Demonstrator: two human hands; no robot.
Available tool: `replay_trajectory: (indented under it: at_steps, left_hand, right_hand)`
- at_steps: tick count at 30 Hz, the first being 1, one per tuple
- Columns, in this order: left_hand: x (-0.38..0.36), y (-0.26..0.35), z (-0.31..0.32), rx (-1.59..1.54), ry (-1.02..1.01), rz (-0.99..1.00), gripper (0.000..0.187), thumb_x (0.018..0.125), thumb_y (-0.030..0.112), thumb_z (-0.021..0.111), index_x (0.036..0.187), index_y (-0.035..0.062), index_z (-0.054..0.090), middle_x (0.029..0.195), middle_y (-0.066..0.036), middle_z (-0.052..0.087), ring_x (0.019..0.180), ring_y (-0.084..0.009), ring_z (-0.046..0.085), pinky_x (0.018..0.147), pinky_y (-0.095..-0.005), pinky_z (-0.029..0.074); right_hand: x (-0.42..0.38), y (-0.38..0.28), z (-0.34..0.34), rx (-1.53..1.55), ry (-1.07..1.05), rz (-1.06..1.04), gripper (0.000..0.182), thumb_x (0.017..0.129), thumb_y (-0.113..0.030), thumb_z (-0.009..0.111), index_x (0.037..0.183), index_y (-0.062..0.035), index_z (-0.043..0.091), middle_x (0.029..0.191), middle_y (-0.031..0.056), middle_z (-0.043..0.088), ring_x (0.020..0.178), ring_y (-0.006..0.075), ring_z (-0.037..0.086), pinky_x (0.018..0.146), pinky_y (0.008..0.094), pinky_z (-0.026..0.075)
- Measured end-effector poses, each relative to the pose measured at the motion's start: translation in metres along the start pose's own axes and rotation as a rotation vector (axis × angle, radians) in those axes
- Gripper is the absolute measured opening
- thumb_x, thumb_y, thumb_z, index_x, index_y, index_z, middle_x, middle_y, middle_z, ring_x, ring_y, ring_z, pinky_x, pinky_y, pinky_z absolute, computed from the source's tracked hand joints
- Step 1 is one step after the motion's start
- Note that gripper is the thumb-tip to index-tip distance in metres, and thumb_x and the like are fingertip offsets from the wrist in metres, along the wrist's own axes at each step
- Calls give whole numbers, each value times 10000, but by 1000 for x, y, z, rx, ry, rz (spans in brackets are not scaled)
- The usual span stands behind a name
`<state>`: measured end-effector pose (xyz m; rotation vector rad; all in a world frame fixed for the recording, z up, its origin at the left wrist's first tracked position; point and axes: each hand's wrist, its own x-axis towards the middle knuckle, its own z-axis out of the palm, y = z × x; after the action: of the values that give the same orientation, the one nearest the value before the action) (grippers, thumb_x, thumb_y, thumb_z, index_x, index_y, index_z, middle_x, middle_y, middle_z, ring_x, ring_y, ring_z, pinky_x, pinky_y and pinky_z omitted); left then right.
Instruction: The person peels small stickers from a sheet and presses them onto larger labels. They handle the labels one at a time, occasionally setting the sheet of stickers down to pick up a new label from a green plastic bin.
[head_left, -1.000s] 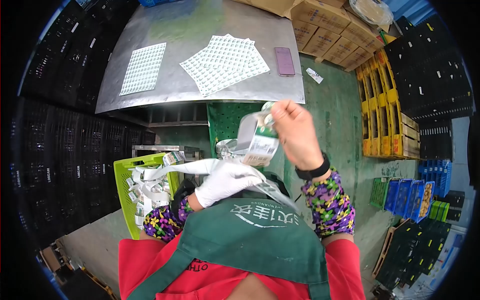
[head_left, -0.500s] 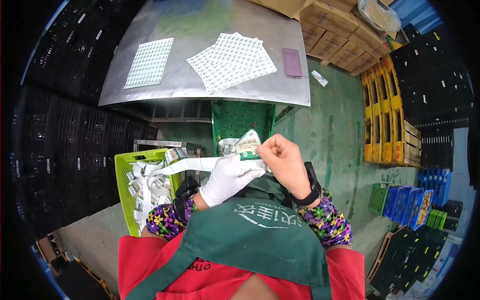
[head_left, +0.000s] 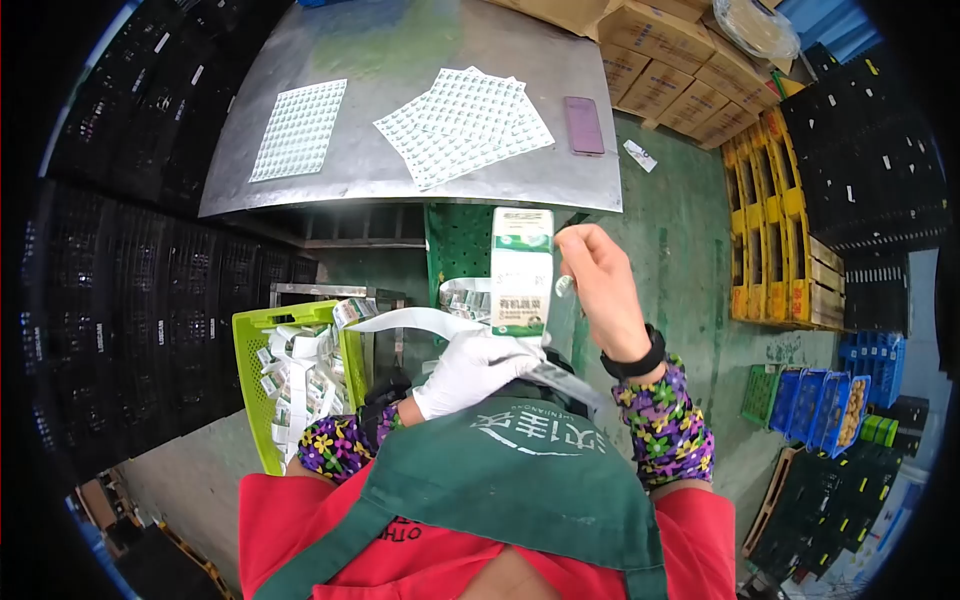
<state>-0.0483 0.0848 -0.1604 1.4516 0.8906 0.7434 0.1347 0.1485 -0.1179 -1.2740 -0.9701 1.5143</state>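
A strip of printed labels (head_left: 522, 272), white with green bands, stands up in front of the apron. My left hand (head_left: 472, 368), in a white glove, is closed around the lower part of the strip. At the strip's upper right edge, the bare fingers of my right hand (head_left: 606, 292) are pinched together. A small green-and-white sticker (head_left: 565, 286) shows by those fingers. A white paper band (head_left: 425, 320) runs left from the glove toward a lime-green crate (head_left: 255, 390) full of labels on strips (head_left: 310, 375).
Ahead is a metal table (head_left: 370, 60) bearing sticker sheets (head_left: 465, 130), another sheet (head_left: 298, 130) and a phone (head_left: 584, 126). A green perforated crate (head_left: 455, 240) sits beneath its edge. Black crates (head_left: 130, 320) line the left; yellow pallets (head_left: 765, 220) and cartons (head_left: 665, 60) stand right.
The label strip has come up and unfolded from the gloved hand. My right hand has moved up and to the right; my left hand stays almost in place.
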Motion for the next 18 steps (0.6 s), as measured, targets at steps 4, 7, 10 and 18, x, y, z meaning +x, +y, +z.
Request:
replay_trajectory:
  at_steps: [4,7,10,18]
  left_hand:
    - [2,7,-9,318,150,91,157,814,173,721,935,73,730,934,-102,716,831,-276,689,731,-359,541]
    - [4,3,-8,413,188,182,190,797,200,737,954,92,726,909,-104,705,805,-289,679,705,-375,537]
    - [5,-3,-6,528,229,307,205,793,214,740,967,106,721,902,-97,697,790,-288,671,691,-382,533]
    - [6,7,-11,610,144,390,168,802,233,735,916,110,725,871,-86,691,782,-276,664,681,-370,525]
  right_hand:
    - [-20,20,6,-184,57,-105,219,896,-56,626,1094,18,569,856,-8,604,736,32,527,633,202,430]
    - [-28,30,15,-174,16,-102,226,871,-61,641,1087,-23,588,834,13,621,683,97,562,602,240,445]
    - [-34,13,23,-654,-33,-108,144,844,-124,650,977,-68,639,865,100,625,701,262,591,656,333,464]
    - [-17,26,7,-217,-276,3,183,912,-164,664,922,15,631,877,16,609,814,73,547,698,257,465]
